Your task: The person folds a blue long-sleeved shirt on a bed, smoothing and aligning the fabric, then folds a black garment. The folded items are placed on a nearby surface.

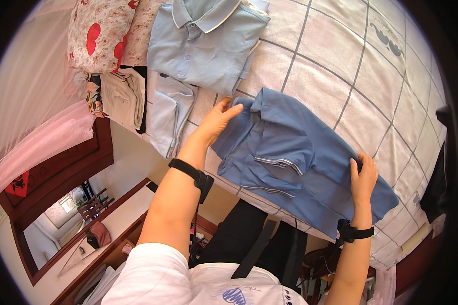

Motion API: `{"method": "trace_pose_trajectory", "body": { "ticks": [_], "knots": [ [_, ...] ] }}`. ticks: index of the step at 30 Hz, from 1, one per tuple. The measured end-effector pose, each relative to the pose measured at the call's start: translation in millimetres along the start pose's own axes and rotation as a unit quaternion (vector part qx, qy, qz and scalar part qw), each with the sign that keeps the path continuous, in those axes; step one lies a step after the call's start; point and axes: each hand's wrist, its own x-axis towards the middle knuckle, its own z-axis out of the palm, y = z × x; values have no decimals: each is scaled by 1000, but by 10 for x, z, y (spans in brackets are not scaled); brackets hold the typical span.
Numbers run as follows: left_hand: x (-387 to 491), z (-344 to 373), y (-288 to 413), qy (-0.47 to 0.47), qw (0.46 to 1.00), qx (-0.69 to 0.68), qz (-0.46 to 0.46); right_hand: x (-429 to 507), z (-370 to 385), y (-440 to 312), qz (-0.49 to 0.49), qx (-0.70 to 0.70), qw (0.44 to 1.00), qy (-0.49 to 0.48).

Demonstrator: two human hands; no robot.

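Note:
A blue short-sleeved shirt (290, 141) lies lengthwise across the bed before me, its sleeves folded inward and their striped cuffs (278, 164) showing. At its collar end is my left hand (217, 120), thumb over the cloth; whether the fingers grip it is hidden. Toward the hem, my right hand (364, 177) holds the shirt's far edge between thumb and fingers. Both wrists wear black bands. Beyond my left hand lies a light blue polo shirt (210, 53), folded and buttoned. A folded pale blue garment (166, 118) sits left of my left hand.
A checked bedsheet (328, 57) covers the bed. Folded beige cloth (124, 97) and a floral pillow (99, 38) lie at the left, by a pink net curtain (57, 141). Below them stand a mirror (57, 225) and a dresser top (114, 217) with a pouch (98, 234).

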Motion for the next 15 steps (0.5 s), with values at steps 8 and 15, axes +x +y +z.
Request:
{"method": "trace_pose_trajectory", "body": {
  "ticks": [8, 15],
  "knots": [
    [122, 190, -94, 177, 979, 67, 79, -10, 188, -19, -12, -28, 999, 19],
    [175, 129, -132, 212, 960, 168, 69, -17, 248, -86, 35, -50, 998, 23]
  ]
}}
